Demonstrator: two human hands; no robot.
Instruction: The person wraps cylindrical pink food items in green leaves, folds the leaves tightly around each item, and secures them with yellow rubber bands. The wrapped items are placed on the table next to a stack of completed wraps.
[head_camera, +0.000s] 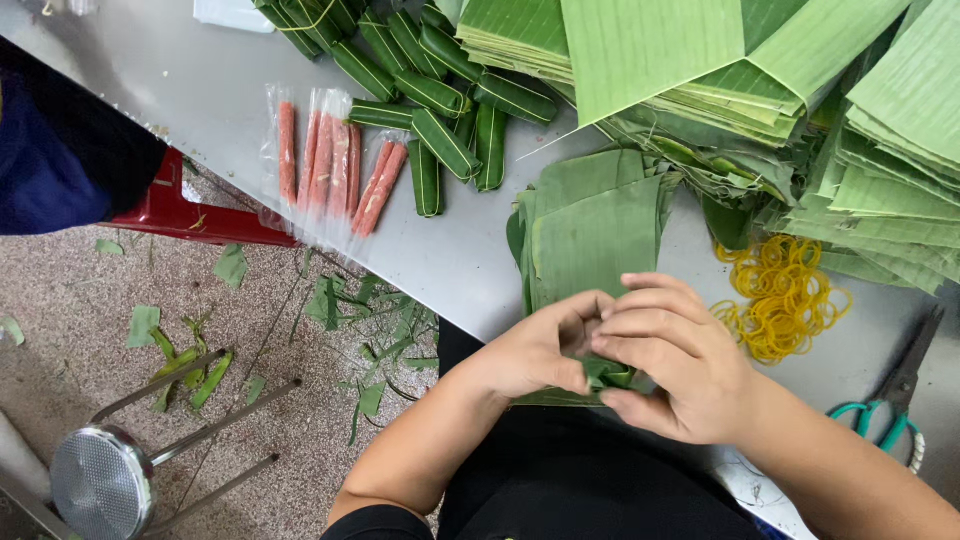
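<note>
Fingers (640, 310) of both hands close around a small folded green banana-leaf parcel (605, 372) at the near edge of the grey metal table (200, 80).

The left hand (535, 350) pinches the parcel's left side between thumb and curled fingers, while the right hand (670, 360) wraps over its top and right side, fingers bent and pressing on the leaf; most of the parcel is hidden between them. It sits on the lowest sheet of a stack of flat green leaf pieces (590, 230) just beyond the hands. To the right lie a heap of yellow rubber bands (780, 295) and teal-handled scissors (890, 410). Farther off are finished leaf-wrapped rolls tied with bands (440, 100) and pink sausages in clear plastic sleeves (330, 165). Leaf scraps (350, 310) litter the speckled floor beside a round metal stool (105, 480).
</note>
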